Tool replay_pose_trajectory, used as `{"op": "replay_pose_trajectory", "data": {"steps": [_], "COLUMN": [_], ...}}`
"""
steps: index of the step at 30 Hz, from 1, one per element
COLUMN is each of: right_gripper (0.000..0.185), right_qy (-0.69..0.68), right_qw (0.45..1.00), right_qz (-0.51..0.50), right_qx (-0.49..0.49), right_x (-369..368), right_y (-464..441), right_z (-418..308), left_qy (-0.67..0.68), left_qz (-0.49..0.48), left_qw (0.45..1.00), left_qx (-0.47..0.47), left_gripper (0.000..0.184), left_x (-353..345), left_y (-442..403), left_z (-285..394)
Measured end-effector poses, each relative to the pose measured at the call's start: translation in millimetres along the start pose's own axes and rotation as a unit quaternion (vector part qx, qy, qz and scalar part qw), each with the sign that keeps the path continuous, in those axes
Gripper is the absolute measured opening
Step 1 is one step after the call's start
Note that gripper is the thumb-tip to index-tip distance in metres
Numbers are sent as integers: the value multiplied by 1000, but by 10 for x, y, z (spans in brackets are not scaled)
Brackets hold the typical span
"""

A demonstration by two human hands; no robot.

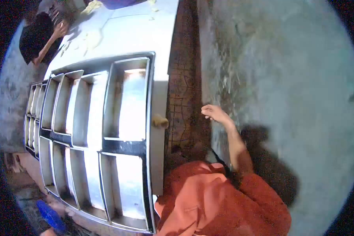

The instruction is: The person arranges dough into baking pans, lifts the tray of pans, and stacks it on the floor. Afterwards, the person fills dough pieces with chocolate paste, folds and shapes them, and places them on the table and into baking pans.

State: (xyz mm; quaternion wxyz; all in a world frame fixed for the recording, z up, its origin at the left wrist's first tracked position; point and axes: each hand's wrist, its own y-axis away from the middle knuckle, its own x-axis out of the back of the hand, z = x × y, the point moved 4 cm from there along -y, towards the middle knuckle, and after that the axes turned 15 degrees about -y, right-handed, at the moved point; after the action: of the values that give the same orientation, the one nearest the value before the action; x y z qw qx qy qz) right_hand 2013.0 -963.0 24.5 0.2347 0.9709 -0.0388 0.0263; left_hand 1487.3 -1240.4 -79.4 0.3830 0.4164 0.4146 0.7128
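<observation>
My right hand (215,113) is held out in the air between the table edge and the wall, its fingers curled together. Nothing shows in them. My left hand is out of view. Left of me, a set of open metal loaf tins (131,104) sits in a dark frame along the table's edge. The tins are in two rows, and their visible insides are bare metal with some brown marks. A small lump of dough (159,120) sticks at the table's side, between the tins and my right hand.
The white table (141,23) carries dough scraps (91,39) and a purple basin (116,3). Another person (39,33) is at the far left. Smaller tins holding pale dough (32,131) stand beyond. A concrete wall (291,70) rises on the right.
</observation>
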Motion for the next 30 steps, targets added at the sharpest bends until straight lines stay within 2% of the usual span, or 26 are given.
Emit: {"op": "replay_pose_trajectory", "data": {"steps": [2, 4, 6, 10, 12, 14, 16, 17, 22, 24, 27, 30], "right_gripper": [45, 46, 48, 41, 30, 30, 30, 30, 32, 33, 40, 50], "right_qy": [3, 19, 53, 67, 56, 37, 41, 53, 52, 147, 260, 292], "right_qw": [1000, 998, 997, 997, 987, 982, 972, 960, 970, 957, 901, 893], "right_qz": [-20, -28, -36, -34, 22, 19, 61, 29, 47, 75, 85, 96], "right_qx": [-4, -56, -43, 8, 148, 184, 223, 272, 233, 239, 338, 330], "right_x": [64, 106, 192, 328, 509, 643, 804, 873, 949, 856, 706, 543], "right_y": [-247, -546, -928, -1802, -2379, -2911, -3384, -3572, -4455, -4727, -5301, -5679], "right_z": [-192, -298, -439, -1034, -1381, -1723, -2090, -2253, -3080, -3432, -3779, -4052], "left_qy": [21, 41, 60, 87, 102, 116, 131, 137, 182, 199, 211, 210], "left_qz": [-5, -6, 3, 30, 49, 69, 86, 93, 146, 169, 194, 202], "left_qw": [1000, 999, 998, 995, 991, 987, 981, 979, 965, 958, 950, 947], "left_qx": [2, 7, 14, 47, 68, 91, 112, 116, 122, 118, 122, 132], "left_gripper": [64, 65, 66, 68, 69, 70, 71, 71, 74, 75, 76, 78], "left_x": [-57, -65, 17, 379, 638, 919, 1231, 1371, 2143, 2359, 2522, 2554], "left_y": [-36, -129, -275, -758, -1038, -1323, -1565, -1652, -1859, -1892, -1910, -1984], "left_z": [287, 528, 783, 1345, 1679, 2058, 2451, 2658, 3595, 3798, 3939, 3979]}}
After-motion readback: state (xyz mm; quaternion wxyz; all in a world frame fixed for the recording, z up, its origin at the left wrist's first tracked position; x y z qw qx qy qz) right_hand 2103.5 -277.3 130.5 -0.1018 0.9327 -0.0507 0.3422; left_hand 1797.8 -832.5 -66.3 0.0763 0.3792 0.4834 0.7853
